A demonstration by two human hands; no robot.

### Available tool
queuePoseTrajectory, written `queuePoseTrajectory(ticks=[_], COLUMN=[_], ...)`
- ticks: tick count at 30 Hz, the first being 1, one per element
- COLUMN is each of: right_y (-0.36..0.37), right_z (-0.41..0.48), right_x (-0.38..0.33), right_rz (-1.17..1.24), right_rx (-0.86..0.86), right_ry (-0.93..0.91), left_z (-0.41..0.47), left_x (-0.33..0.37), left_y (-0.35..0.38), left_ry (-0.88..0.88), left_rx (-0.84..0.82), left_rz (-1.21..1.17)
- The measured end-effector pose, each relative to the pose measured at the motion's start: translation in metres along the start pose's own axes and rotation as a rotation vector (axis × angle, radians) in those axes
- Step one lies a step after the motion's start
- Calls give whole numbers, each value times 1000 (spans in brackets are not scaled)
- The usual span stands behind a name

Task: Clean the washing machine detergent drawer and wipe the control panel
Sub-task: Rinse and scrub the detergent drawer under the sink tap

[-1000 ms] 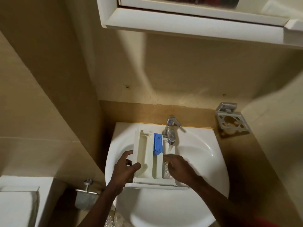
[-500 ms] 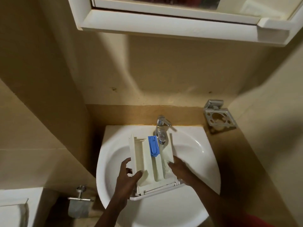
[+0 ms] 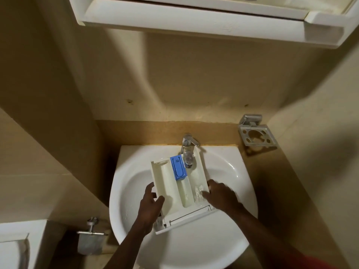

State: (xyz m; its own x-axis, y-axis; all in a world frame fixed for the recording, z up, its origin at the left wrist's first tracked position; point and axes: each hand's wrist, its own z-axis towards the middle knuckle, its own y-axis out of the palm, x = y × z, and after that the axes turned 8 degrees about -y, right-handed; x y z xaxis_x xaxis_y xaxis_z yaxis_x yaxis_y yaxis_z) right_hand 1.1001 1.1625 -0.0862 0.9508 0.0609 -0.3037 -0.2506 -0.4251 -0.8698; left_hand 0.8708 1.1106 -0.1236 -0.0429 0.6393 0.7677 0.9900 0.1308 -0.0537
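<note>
A white detergent drawer [image 3: 171, 183] with a blue insert [image 3: 177, 167] lies tilted over the white basin [image 3: 229, 167], its far end under the chrome tap [image 3: 187, 150]. Water pools in the drawer's right compartment. My left hand [image 3: 150, 202] grips the drawer's left wall, thumb inside the left compartment. At the drawer's right wall my right hand [image 3: 220, 195] has its fingertips in the wet right compartment. The drawer's front panel points toward me.
A white cabinet [image 3: 194, 18] hangs overhead. A chrome toothbrush holder [image 3: 256, 134] is fixed to the right wall. A toilet-roll holder [image 3: 91, 237] and a white cistern [image 3: 17, 243] sit at lower left. Beige walls close in on both sides.
The drawer has turned, its front end swinging toward the left. My right hand has slid from the drawer's inside to its right wall. The view shifted slightly.
</note>
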Motion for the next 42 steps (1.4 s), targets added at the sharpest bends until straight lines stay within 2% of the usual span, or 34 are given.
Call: queuePoseTrajectory(ticks=[2, 5, 8, 15, 18, 21, 24, 26, 29, 33, 35, 38, 40, 42], right_y=[15, 12, -7, 7, 19, 13, 13, 19, 19, 6, -3, -18, -18, -15], right_z=[-8, -4, 1, 0, -10, -9, -8, -13, -14, -7, -7, -12, -8, 0], right_x=[-4, 6, 20, -6, -21, -7, -5, -17, -20, 3, 14, 16, 15, 12], right_rz=[18, 179, 275, 124, 11, 134, 216, 162, 147, 295, 434, 556, 472, 268], right_rx=[-27, -136, -259, -225, -88, 38, -59, -103, 0, 105, 67, -107, -139, -96], right_ry=[30, 44, -40, 83, 119, 78, 100, 109, 124, 118, 114, 67, 61, 66], left_z=[0, 4, 4, -1, -6, -9, -9, -9, -10, -9, -9, -12, -14, -18], left_x=[0, 1, 3, 3, 4, 6, 5, 4, 6, 9, 9, 8, 7, 6], left_y=[1, -2, -4, 5, 6, 6, 4, 4, 3, -2, -4, -5, -2, 2], left_ry=[5, 8, -1, -13, -4, 14, 14, 12, -4, -24, -42, -75, -116, -151], left_rx=[15, 1, -30, -6, 5, -23, -16, -17, -35, -60, -82, -104, -143, -178], left_rz=[-3, -20, -29, -27, -17, 9, 10, 1, 9, -2, -25, -63, -71, -67])
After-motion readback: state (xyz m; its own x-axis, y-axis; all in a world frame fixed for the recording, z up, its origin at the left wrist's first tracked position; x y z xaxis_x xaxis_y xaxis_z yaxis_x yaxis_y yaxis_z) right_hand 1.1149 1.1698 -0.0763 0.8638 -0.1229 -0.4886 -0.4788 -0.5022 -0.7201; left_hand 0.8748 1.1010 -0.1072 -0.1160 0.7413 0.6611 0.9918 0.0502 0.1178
